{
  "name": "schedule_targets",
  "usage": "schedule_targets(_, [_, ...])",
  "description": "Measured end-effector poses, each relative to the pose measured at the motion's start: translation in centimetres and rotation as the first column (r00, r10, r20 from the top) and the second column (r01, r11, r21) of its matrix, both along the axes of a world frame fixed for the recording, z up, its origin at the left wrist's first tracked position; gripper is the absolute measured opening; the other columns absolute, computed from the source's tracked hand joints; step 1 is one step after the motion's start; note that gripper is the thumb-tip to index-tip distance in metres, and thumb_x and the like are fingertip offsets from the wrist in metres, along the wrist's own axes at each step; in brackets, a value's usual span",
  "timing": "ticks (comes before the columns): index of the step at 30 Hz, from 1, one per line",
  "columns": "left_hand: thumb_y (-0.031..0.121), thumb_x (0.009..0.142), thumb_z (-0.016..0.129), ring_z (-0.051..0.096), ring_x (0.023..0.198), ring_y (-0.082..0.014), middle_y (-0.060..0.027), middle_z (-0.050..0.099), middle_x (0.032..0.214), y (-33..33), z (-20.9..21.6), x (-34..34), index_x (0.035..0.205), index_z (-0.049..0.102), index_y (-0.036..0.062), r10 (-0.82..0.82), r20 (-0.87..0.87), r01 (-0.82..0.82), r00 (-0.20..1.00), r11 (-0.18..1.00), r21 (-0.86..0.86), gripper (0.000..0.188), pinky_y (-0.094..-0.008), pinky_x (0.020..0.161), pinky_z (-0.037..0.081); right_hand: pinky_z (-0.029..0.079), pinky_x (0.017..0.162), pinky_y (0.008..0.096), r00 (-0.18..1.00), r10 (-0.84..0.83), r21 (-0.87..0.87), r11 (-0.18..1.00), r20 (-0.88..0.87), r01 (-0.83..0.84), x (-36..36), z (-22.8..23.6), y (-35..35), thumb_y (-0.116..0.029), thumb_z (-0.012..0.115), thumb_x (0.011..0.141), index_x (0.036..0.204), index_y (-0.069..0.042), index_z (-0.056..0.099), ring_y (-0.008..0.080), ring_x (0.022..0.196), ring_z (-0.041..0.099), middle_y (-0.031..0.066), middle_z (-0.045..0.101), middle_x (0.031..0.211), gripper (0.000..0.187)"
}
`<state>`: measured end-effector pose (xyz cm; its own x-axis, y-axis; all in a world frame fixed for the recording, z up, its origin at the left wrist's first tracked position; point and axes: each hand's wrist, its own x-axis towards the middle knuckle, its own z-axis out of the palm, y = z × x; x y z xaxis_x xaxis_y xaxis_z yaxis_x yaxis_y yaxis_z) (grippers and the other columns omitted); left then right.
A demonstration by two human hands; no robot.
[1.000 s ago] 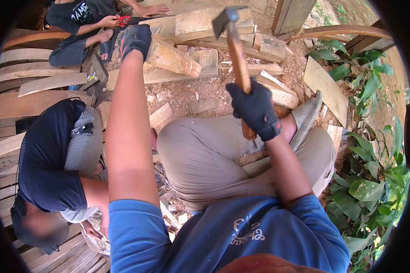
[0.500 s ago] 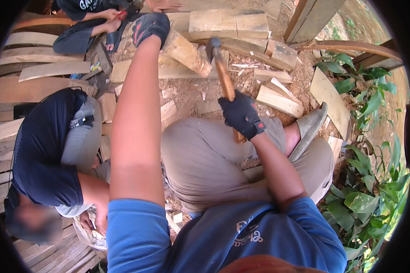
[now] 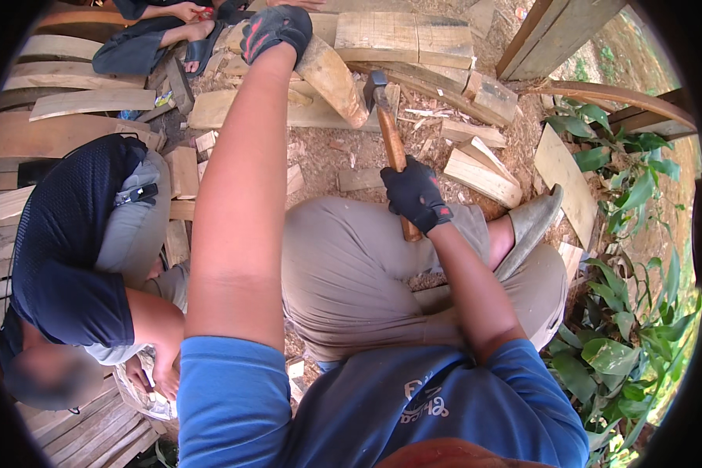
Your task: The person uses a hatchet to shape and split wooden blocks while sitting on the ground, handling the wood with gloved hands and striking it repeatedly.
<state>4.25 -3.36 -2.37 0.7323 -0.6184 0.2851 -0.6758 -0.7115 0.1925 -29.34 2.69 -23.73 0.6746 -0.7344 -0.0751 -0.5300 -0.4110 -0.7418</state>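
My left hand [image 3: 277, 33], in a dark glove with red marks, reaches far forward at the top. Its fingers are closed on the far end of a thick, pale wood block [image 3: 333, 82], which slants toward me over a plank. My right hand [image 3: 416, 195], also in a dark glove, grips the wooden handle of a hammer [image 3: 392, 138] above my folded leg. The hammer's dark metal head points away from me, close to the right of the block's near end; whether they touch, I cannot tell.
Cut wood pieces [image 3: 483, 175] and chips cover the ground ahead. At the left a person in a dark shirt [image 3: 74, 242] bends beside stacked boards [image 3: 54, 144]. Another person's sandalled foot [image 3: 200, 48] is at the top left. A post [image 3: 558, 39] and leafy plants [image 3: 612, 355] stand at right.
The view has shifted slightly, so most of the wood ahead sits a little farther right. My left hand stays on the block and the hammer remains in my right hand.
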Motion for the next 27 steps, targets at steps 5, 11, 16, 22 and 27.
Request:
schedule_targets(5, [0.048,0.098,0.050,0.068,0.131,-0.0397,-0.0191,0.072,0.139,0.2,-0.9,2.4,0.128,0.078,0.0104,0.130,-0.065,-0.128,0.989,0.991,0.034,0.056,-0.0497,0.108,0.054,0.060,0.060,0.0416,0.982,-0.180,0.507,0.853,0.055,0.128,-0.4,13.7,-0.2,-0.040,0.072,0.097,0.107,0.003,0.066,0.0259,0.057,0.075,0.0174,0.070,0.069,0.044])
schedule_targets(11, [0.047,0.097,0.050,0.069,0.130,-0.0392,-0.0185,0.072,0.138,-0.1,-2.2,5.0,0.128,0.078,0.0104,0.087,0.019,-0.088,0.996,0.991,0.099,0.056,-0.0506,0.107,0.054,0.059,0.070,0.0511,0.947,-0.259,0.115,0.964,0.192,0.240,-0.8,19.1,0.0,-0.041,0.070,0.099,0.111,0.000,0.068,0.0405,0.075,0.076,0.0242,0.074,0.082,0.042])
schedule_targets(16, [0.049,0.100,0.048,0.070,0.129,-0.0394,-0.0213,0.072,0.139,-0.4,-1.1,1.3,0.131,0.077,0.0065,0.062,-0.082,-0.058,0.995,0.997,0.059,0.060,-0.0487,0.108,0.054,0.058,0.077,0.0556,0.991,-0.130,0.156,0.978,-0.042,0.135,-0.7,7.5,0.3,-0.036,0.071,0.098,0.108,0.000,0.069,0.0482,0.079,0.072,0.0244,0.074,0.087,0.037])
schedule_targets(22, [0.052,0.103,0.045,0.069,0.129,-0.0403,-0.0230,0.072,0.139,1.6,0.1,0.7,0.131,0.077,0.0041,0.106,-0.086,-0.112,0.991,0.991,-0.070,0.064,-0.0485,0.107,0.054,0.058,0.052,0.0344,0.977,-0.210,0.612,0.771,-0.022,0.179,-1.4,11.1,-0.9,-0.028,0.070,0.096,0.100,0.002,0.067,0.0179,0.054,0.070,0.0102,0.068,0.071,0.031])
schedule_targets(27, [0.055,0.104,0.042,0.070,0.128,-0.0406,-0.0231,0.072,0.138,0.8,-0.3,1.3,0.131,0.077,0.0031,0.156,-0.145,-0.158,0.977,0.987,0.004,0.068,-0.0490,0.107,0.054,0.059,0.062,0.0446,0.943,-0.268,0.368,0.912,0.199,0.182,-2.4,17.5,-1.4,-0.034,0.070,0.098,0.106,0.003,0.067,0.0295,0.062,0.073,0.0170,0.070,0.072,0.038])
